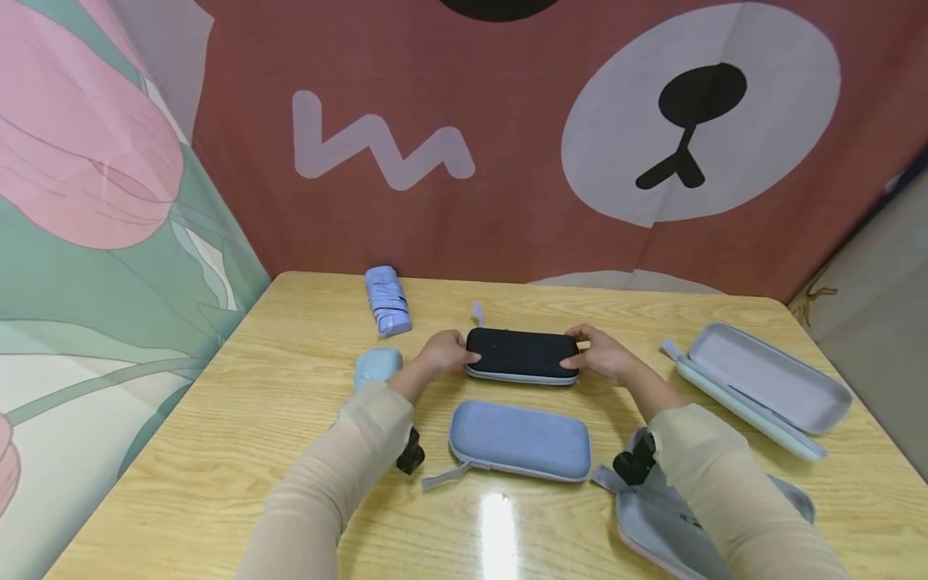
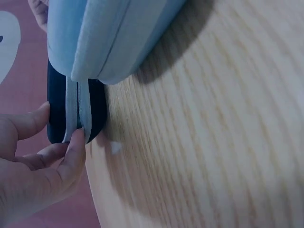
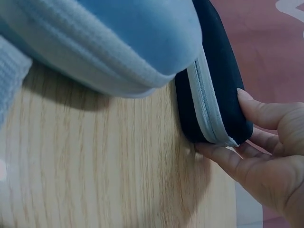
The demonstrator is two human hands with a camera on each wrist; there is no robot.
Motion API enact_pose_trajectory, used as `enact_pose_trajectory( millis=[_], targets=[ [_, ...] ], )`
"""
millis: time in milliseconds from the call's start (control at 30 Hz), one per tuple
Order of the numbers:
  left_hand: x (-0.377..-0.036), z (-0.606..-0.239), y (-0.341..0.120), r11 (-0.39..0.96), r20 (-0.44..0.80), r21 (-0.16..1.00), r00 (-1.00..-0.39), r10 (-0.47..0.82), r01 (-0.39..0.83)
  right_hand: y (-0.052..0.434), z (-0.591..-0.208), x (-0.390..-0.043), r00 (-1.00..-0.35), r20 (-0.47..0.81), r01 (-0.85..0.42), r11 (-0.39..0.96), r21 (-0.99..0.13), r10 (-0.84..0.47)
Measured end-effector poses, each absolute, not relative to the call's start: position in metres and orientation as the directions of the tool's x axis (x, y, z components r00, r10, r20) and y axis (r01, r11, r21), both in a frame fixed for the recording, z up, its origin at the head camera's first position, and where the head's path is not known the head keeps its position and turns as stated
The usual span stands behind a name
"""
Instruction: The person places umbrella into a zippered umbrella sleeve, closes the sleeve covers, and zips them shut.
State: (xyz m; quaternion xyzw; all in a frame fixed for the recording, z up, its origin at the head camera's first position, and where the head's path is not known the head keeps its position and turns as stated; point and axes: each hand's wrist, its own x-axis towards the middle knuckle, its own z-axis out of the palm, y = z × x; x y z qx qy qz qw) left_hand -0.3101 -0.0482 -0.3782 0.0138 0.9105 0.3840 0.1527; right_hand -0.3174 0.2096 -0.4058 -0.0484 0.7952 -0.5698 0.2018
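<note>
Both hands hold a black zippered case (image 1: 522, 354) by its two short ends, near the far side of the table. My left hand (image 1: 444, 352) pinches its left end, thumb on top and fingers at the grey zipper edge, as the left wrist view shows. At the other end my right hand (image 1: 600, 354) grips it, thumb on the top face and fingers around the end and under the edge. The case is zipped up. Closer to me lies a closed blue zippered case (image 1: 520, 439), its grey pull strap (image 1: 445, 477) pointing left.
An open grey case (image 1: 768, 379) lies at the right, and another open grey case (image 1: 670, 515) sits partly under the right forearm. A folded blue umbrella (image 1: 388, 300) and a light-blue bundle (image 1: 377, 368) stand left of the hands. A patterned curtain (image 1: 507, 201) hangs behind the table.
</note>
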Motion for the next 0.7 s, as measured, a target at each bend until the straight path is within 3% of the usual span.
enact_pose_trajectory(
  millis=[100, 233, 267, 433, 700],
  targets=[
    [-0.338, -0.415, -0.051, 0.761, -0.198, 0.649, -0.966, 0.167, -0.002, 0.21, -0.405, -0.316, -0.917, -0.259, 0.143, 0.356, -0.923, -0.304],
    [-0.338, -0.413, -0.048, 0.793, -0.155, 0.608, -0.971, 0.18, 0.05, 0.209, -0.405, -0.315, -0.922, -0.256, 0.13, 0.389, -0.912, -0.291],
    [-0.329, -0.399, -0.045, 0.816, -0.179, 0.578, -0.97, 0.167, 0.034, 0.208, -0.405, -0.315, -0.925, -0.253, 0.122, 0.405, -0.906, -0.285],
    [-0.322, -0.393, -0.041, 0.85, -0.076, 0.494, -0.965, 0.253, 0.184, 0.206, -0.403, -0.312, -0.932, -0.257, 0.112, 0.47, -0.876, -0.257],
    [-0.32, -0.393, -0.036, 0.817, 0.027, 0.336, -0.872, 0.489, 0.469, 0.201, -0.402, -0.309, -0.942, -0.245, 0.087, 0.536, -0.84, -0.231]
  ],
)
